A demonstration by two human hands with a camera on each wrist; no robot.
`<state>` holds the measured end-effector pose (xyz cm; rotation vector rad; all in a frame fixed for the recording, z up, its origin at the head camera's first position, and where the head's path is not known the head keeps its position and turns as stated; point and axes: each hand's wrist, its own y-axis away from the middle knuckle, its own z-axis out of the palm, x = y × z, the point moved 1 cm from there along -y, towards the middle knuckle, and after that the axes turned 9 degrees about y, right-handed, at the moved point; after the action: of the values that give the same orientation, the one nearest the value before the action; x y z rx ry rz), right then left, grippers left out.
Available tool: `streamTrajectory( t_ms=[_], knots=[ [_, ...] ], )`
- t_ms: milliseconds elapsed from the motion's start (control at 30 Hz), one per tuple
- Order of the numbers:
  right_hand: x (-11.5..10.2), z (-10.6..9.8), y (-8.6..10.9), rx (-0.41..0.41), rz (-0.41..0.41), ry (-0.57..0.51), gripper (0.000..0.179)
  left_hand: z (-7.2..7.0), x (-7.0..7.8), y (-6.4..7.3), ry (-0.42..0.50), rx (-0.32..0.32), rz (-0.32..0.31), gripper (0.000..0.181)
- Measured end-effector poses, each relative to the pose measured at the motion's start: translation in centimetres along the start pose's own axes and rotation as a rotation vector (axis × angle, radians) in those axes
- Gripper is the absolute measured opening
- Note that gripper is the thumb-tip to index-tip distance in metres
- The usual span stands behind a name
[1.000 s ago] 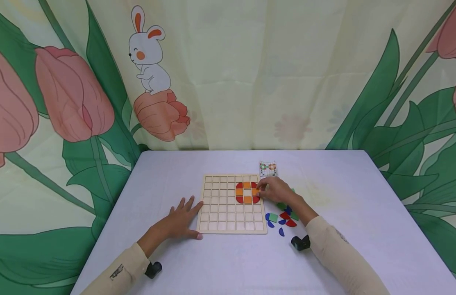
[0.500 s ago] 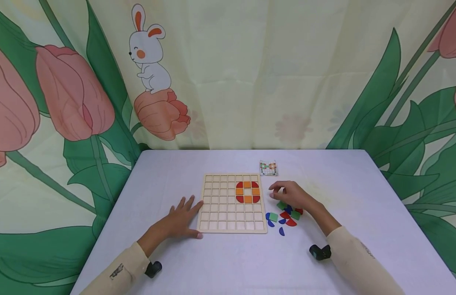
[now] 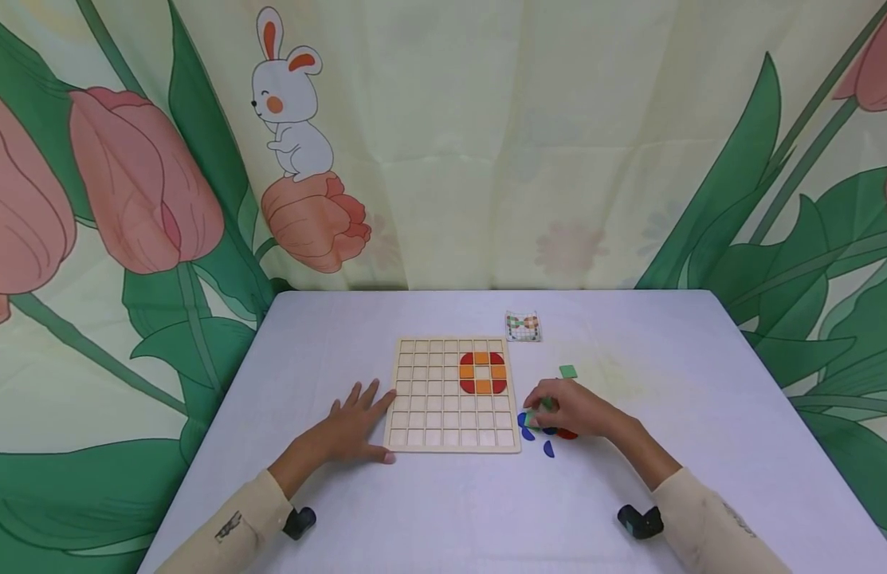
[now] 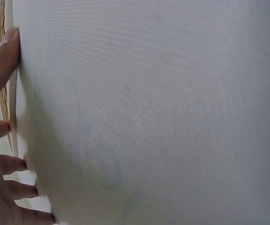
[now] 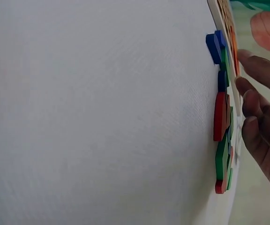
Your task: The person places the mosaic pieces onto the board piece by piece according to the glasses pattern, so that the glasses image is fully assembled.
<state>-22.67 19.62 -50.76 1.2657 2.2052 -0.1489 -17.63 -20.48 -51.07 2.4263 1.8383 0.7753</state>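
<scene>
My left hand (image 3: pixel 350 429) lies with spread fingers at the left edge of a wooden grid board (image 3: pixel 421 414); in the left wrist view the thumb (image 4: pixel 8 51) and a fingertip touch the board's rim. Red quarter-round and orange square pieces (image 3: pixel 482 387) form a ring in the board's right-hand cells. My right hand (image 3: pixel 572 405) hovers over the loose pieces beside the board, thumb and fingers bent and apart, nothing seen between them. Below it are a green square (image 3: pixel 531 420), blue half-rounds (image 3: pixel 548 449) and a red piece (image 3: pixel 567 434); the hand hides part of the pile.
A small printed pattern card (image 3: pixel 523 327) lies behind the board's right corner. A separate green square (image 3: pixel 568 371) lies beyond the right hand. The white cloth table (image 3: pixel 443 510) ends at a patterned curtain (image 3: pixel 443 159). Each wrist carries a black camera.
My right hand has left the ring's right side on the board, moving right and then nearer over the loose pieces. An orange piece now shows at the ring's right. The left hand stays put.
</scene>
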Motion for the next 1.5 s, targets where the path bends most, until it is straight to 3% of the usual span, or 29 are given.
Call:
streamTrajectory(
  t_ms=[467,633,900,1233,1500],
  knots=[
    [-0.5,1.3,-0.4,0.072,-0.092,0.110,0.020,0.1,-0.1,-0.1,-0.014,-0.004,-0.003,0.111],
    [-0.7,1.2,-0.5,0.060,-0.081,0.139,0.018,0.0,0.0,0.1,-0.009,-0.004,-0.003,0.111],
    [-0.9,0.6,-0.5,0.025,0.059,0.175,0.009,-0.1,0.2,0.2,-0.012,-0.005,0.008,0.111],
    [-0.2,-0.1,-0.1,-0.030,-0.054,0.158,0.013,0.0,0.0,0.1,-0.009,0.003,0.017,0.110],
    [-0.2,-0.1,0.1,-0.061,0.002,0.123,0.010,0.1,-0.2,0.1,-0.016,0.009,0.022,0.110]
  ],
)
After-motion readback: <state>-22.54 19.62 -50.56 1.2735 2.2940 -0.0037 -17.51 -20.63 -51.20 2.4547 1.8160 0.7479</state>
